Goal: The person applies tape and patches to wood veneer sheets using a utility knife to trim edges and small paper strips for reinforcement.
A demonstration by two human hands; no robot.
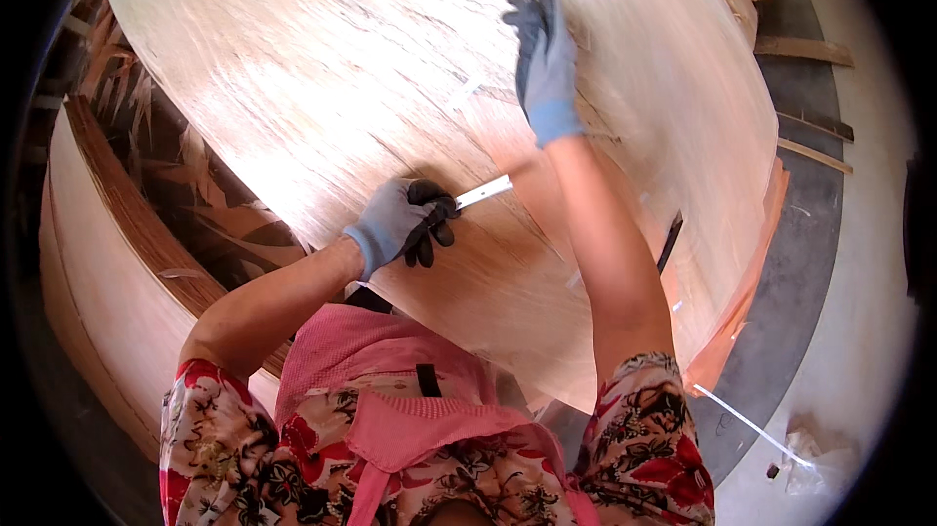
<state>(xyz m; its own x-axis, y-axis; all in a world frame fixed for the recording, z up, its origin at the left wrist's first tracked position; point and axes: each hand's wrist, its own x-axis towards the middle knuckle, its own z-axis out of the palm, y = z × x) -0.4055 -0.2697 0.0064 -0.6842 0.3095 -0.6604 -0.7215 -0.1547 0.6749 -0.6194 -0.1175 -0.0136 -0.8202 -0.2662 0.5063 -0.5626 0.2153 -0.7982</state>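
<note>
The head-worn fisheye looks down at close range on hands [404, 220] [547, 62] and wood sheet [371, 67].

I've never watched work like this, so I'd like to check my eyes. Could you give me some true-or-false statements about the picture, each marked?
1. The left hand holds a narrow white strip. True.
2. Both hands are without gloves. False: both wear grey gloves with black on the fingers.
3. The right hand is nearer the person's body than the left. False: it reaches farther out over the wood sheet.
4. The person wears a pink apron. True.
5. The sleeves are solid green. False: they have a flower pattern.
</note>
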